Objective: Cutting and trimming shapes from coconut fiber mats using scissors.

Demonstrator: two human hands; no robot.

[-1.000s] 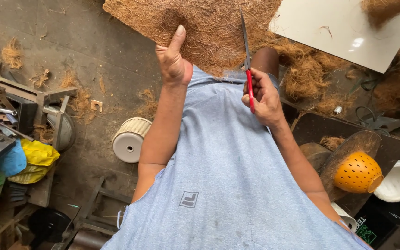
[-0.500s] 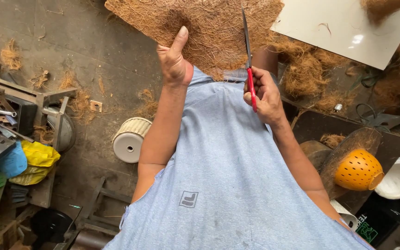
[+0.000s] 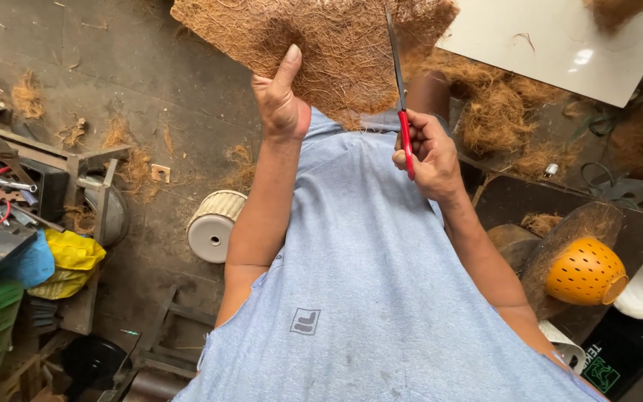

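A brown sheet of coconut fibre [image 3: 321,45] is held up over my lap, above my grey-blue shirt. My left hand [image 3: 280,97] grips the sheet's lower edge, thumb pointing up across its face. My right hand [image 3: 426,152] holds a pair of scissors with red handles [image 3: 400,97]; the long steel blades point upward and lie against the sheet's right part.
A white board [image 3: 560,45] lies at upper right with loose fibre [image 3: 500,104] heaped beside it. An orange perforated bowl [image 3: 586,272] sits on a dark stand at right. A white ribbed pot [image 3: 213,227] stands on the concrete floor; tools and a yellow bag [image 3: 68,257] crowd the left.
The scissors' blades have crept slightly further up the fibre sheet. Both hands stay where they were.
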